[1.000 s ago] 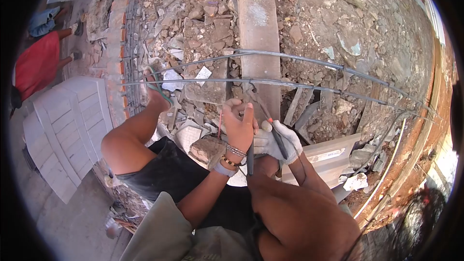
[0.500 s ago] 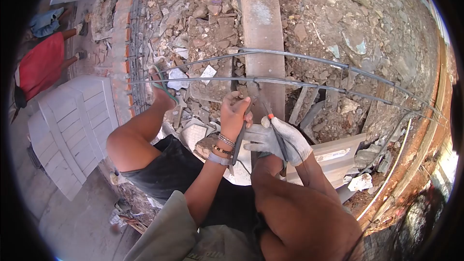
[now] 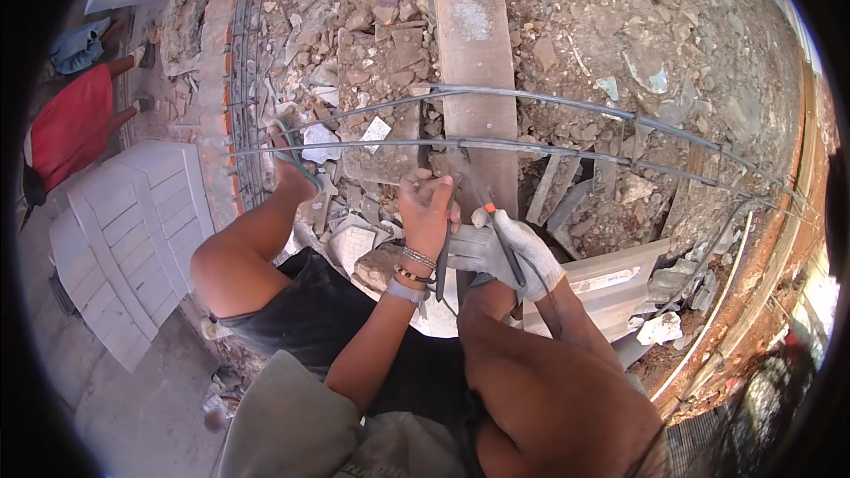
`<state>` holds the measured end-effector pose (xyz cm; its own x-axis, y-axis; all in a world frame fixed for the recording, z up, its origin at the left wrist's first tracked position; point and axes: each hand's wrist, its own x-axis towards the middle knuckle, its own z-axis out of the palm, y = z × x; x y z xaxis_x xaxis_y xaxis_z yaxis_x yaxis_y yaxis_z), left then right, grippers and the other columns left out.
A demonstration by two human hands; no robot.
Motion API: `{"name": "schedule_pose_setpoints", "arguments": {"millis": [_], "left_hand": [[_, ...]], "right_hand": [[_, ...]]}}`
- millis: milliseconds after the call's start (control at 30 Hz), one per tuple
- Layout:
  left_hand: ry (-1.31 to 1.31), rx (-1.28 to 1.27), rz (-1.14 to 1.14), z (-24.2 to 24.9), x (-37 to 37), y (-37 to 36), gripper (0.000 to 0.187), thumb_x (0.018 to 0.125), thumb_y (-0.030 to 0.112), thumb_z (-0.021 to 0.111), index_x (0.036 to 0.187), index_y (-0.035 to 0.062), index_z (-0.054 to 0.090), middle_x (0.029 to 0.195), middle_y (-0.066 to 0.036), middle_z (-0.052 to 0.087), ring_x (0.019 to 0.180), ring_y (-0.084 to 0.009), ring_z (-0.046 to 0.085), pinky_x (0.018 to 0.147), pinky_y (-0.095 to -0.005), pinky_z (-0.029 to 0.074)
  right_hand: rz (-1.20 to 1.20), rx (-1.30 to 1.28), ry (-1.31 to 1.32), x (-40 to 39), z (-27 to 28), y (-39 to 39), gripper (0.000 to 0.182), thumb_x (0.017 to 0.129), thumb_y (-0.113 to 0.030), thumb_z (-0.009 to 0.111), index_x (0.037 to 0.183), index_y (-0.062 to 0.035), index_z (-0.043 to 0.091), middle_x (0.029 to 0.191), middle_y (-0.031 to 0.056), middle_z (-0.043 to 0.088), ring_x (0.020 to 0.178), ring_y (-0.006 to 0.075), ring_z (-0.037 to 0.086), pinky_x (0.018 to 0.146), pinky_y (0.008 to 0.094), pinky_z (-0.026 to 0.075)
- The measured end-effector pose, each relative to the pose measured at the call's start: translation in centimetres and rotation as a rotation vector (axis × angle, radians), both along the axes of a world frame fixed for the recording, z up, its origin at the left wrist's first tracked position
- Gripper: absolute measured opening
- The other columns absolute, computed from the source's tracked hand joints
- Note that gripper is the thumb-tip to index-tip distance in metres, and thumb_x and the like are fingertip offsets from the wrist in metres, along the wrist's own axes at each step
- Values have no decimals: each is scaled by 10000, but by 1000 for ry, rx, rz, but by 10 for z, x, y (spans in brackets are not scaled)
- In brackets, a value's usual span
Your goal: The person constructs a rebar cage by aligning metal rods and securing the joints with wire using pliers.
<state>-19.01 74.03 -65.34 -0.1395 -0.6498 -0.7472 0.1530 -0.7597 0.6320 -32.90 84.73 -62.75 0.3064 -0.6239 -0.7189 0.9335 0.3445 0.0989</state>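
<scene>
Long-handled pincers with dark grips and an orange-red band reach up to the lower steel bars. My right hand, in a pale work glove, holds one handle between thumb and palm. Its fingers stretch toward the other handle, which stands apart. My bare left hand is curled just below the bars, beside the pincers. Whatever lies between its fingers is too small to make out. The upper steel bars run above, bound at intervals. Near the lower bars, the pincer jaws are hard to see.
A wooden plank passes under the bars over broken rubble. More bars lie along a brick edge at left. Pale panels stand near my knee. A person in red shorts is at far left. A ridged sheet lies at right.
The pincer handle in my right hand has tilted slightly, and the other handle sits more upright. My left hand stays curled below the bars. The view has shifted a little.
</scene>
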Motion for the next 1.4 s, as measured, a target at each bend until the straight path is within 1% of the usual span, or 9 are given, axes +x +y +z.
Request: {"name": "schedule_pose_setpoints", "arguments": {"millis": [100, 200, 333, 500, 633, 733, 800, 1100, 1400], "left_hand": [[-27, -65, -13, -2, -2, 5, 366, 960, 97, 667, 1169, 77, 368, 942, -131, 662, 463, -132, 541, 358, -277, 396], [-77, -161, -22, -4, -6, 11, 365, 954, 65, 660, 1174, 76, 370, 941, -128, 649, 456, -126, 537, 353, -269, 386], [-122, -280, -7, -13, -11, 16, 367, 947, 26, 652, 1181, 73, 373, 972, -149, 646, 424, -121, 513, 341, -268, 376], [-182, -268, 16, -11, -2, 20, 358, 940, 2, 642, 1168, 52, 371, 994, -163, 640, 404, -117, 497, 331, -262, 358], [-244, -289, -8, -1, 8, 20, 361, 935, 8, 650, 1165, 43, 374, 1019, -164, 629, 430, -119, 516, 346, -258, 371], [-218, -246, -73, 3, 8, 17, 376, 935, 18, 655, 1180, 46, 371, 1059, -151, 610, 486, -120, 560, 377, -244, 401], [-186, -240, -89, 2, 5, 13, 386, 933, 18, 657, 1187, 48, 368, 1061, -142, 605, 484, -119, 559, 377, -243, 397], [-185, -213, -101, 7, -7, 13, 396, 934, 44, 659, 1199, 50, 366, 1046, -123, 609, 462, -118, 550, 356, -246, 374], [-227, -272, -52, -2, -21, 18, 419, 918, 7, 666, 1200, 61, 361, 1021, -136, 609, 472, -124, 556, 371, -248, 393]], "right_hand": [[-10, -27, 3, 1, 1, 1, 351, 1066, -350, 497, 1169, -24, 576, 1158, 153, 645, 1085, 283, 656, 942, 422, 554], [6, -52, 21, -2, -18, 13, 293, 1008, -194, 621, 1251, -31, 598, 1148, 108, 637, 1179, 338, 630, 1003, 530, 541], [8, -162, 275, 18, -46, 39, 414, 972, -343, 642, 1242, -29, 618, 1131, 120, 646, 1061, 278, 667, 912, 403, 583], [-163, -347, 323, 19, -52, 49, 755, 833, -575, 746, 1241, 45, 612, 1221, 222, 661, 1060, 334, 693, 913, 389, 594], [93, -143, 364, 29, -55, 37, 519, 946, -337, 652, 1240, 84, 576, 1026, 168, 664, 826, 240, 675, 738, 359, 585], [361, -103, 443, 14, -46, 31, 470, 958, -208, 652, 1316, 69, 527, 970, 143, 670, 773, 193, 675, 730, 337, 595], [527, -127, 477, -21, 13, -12, 499, 947, -186, 677, 1363, 35, 511, 961, 126, 675, 773, 186, 672, 729, 321, 586], [521, -24, 683, -48, -2, -9, 398, 905, -76, 734, 1276, 9, 616, 822, 38, 668, 664, 79, 586, 572, 248, 497], [496, -4, 667, -48, -4, -4, 378, 918, -94, 718, 1276, -8, 633, 856, 8, 660, 675, 51, 555, 543, 195, 400]]}}
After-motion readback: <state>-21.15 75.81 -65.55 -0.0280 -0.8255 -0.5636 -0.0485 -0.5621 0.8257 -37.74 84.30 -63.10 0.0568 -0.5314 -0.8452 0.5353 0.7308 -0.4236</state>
